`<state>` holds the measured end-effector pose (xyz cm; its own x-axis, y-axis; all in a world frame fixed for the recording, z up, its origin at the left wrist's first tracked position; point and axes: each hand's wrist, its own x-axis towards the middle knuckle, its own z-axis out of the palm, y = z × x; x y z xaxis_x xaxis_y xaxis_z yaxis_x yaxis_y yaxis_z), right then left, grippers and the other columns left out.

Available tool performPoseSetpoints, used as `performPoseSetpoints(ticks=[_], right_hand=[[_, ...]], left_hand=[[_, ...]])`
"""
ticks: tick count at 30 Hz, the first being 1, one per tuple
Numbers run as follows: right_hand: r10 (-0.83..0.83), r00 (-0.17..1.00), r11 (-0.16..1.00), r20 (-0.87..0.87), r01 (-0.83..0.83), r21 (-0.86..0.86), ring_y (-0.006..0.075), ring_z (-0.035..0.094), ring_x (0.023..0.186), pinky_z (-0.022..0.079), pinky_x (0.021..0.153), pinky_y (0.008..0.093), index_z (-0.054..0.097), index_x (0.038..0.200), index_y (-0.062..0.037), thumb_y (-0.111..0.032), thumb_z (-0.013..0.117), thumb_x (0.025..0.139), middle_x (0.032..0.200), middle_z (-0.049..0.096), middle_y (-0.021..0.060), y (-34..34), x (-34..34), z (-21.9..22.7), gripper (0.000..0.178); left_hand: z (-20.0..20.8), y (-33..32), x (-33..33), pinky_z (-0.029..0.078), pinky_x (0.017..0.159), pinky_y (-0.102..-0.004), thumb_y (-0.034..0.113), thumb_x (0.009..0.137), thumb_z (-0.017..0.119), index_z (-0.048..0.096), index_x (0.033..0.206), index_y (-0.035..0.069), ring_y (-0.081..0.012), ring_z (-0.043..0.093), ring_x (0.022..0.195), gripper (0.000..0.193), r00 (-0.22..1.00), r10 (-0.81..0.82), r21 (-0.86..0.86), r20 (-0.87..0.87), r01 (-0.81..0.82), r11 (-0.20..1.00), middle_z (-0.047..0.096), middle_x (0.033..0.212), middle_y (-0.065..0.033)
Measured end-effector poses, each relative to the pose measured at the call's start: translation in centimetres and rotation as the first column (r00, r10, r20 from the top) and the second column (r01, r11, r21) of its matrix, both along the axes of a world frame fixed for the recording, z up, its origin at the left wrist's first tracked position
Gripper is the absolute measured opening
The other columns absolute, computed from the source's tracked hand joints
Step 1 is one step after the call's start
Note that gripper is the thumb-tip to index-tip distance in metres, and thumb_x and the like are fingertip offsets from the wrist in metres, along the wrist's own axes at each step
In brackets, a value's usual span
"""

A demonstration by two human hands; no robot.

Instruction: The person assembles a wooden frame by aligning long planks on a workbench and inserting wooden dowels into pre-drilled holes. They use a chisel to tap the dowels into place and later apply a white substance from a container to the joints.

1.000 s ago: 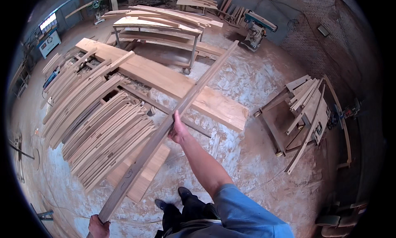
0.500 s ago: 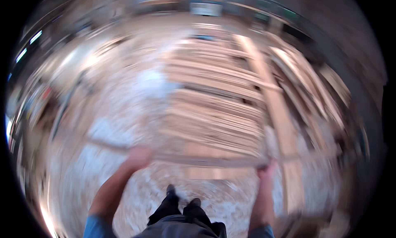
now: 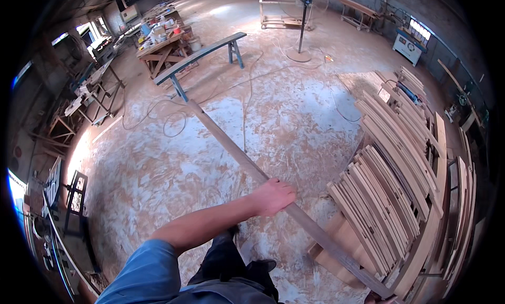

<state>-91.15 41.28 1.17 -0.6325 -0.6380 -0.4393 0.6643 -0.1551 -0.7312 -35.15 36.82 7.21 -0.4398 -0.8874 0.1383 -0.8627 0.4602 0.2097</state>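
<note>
A long, narrow wooden board (image 3: pixel 231 148) runs diagonally from the far middle of the floor to the lower right edge of the view. My left hand (image 3: pixel 273 196) reaches across from the lower left, blue sleeve at the shoulder, and its fingers are closed over the board past its midpoint. Only a sliver of my right hand (image 3: pixel 381 300) shows at the bottom edge, at the board's near end, where it seems to grip it. The board's far tip points toward a long blue bench (image 3: pixel 202 56).
Stacks of curved wooden slats (image 3: pixel 400 188) fill the right side, close to the board's near end. Cables (image 3: pixel 173 120) trail over the sawdust-covered floor. A cluttered workbench (image 3: pixel 160 38), a standing fan (image 3: pixel 302 25) and machines line the far and left walls.
The view has swung around from the slat stacks toward the open floor. The board, held crosswise in both hands half a second ago, now points away, with my left hand near its middle.
</note>
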Motion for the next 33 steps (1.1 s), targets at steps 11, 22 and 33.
performPoseSetpoints(ticks=[11, 22, 33], right_hand=[[-0.044, 0.966, 0.982, -0.255, -0.006, -0.191, 0.0367, 0.051, 0.12, 0.046, 0.096, 0.0581, 0.049, 0.134, -0.0074, -0.058, 0.07, 0.071, 0.133, 0.053, 0.0165, -5.0, 21.3, 13.2, 0.084], [-0.097, 0.991, 0.813, -0.092, 0.025, -0.582, 0.0373, 0.047, 0.12, 0.049, 0.086, 0.063, 0.059, 0.123, -0.0161, -0.036, 0.081, 0.07, 0.128, 0.055, 0.0146, -14.8, 41.4, 22.6, 0.061], [-0.174, 0.942, 0.826, -0.285, -0.018, -0.564, 0.0355, 0.053, 0.113, 0.051, 0.086, 0.057, 0.056, 0.128, -0.0147, -0.04, 0.077, 0.075, 0.124, 0.057, 0.016, -36.2, 53.2, 18.6, 0.062]], left_hand=[[-4.7, -4.0, 18.5, 0.042, 0.08, -0.0382, 0.018, 0.068, 0.068, 0.057, 0.101, 0.011, -0.025, 0.056, 0.092, 0.035, 0.995, 0.023, -0.004, -0.096, -0.024, 1.0, 0.056, 0.092, -0.0057], [-2.5, -14.3, 39.0, 0.043, 0.083, -0.0387, 0.013, 0.065, 0.066, 0.057, 0.104, 0.009, -0.0266, 0.056, 0.095, 0.04, 0.949, 0.08, -0.142, -0.305, -0.128, 0.981, 0.059, 0.099, -0.0075], [-2.7, -30.2, 50.3, 0.044, 0.084, -0.0426, 0.01, 0.065, 0.067, 0.056, 0.103, 0.009, -0.0295, 0.057, 0.097, 0.04, 0.938, 0.226, -0.118, -0.264, -0.264, 0.957, 0.061, 0.102, -0.0093]])
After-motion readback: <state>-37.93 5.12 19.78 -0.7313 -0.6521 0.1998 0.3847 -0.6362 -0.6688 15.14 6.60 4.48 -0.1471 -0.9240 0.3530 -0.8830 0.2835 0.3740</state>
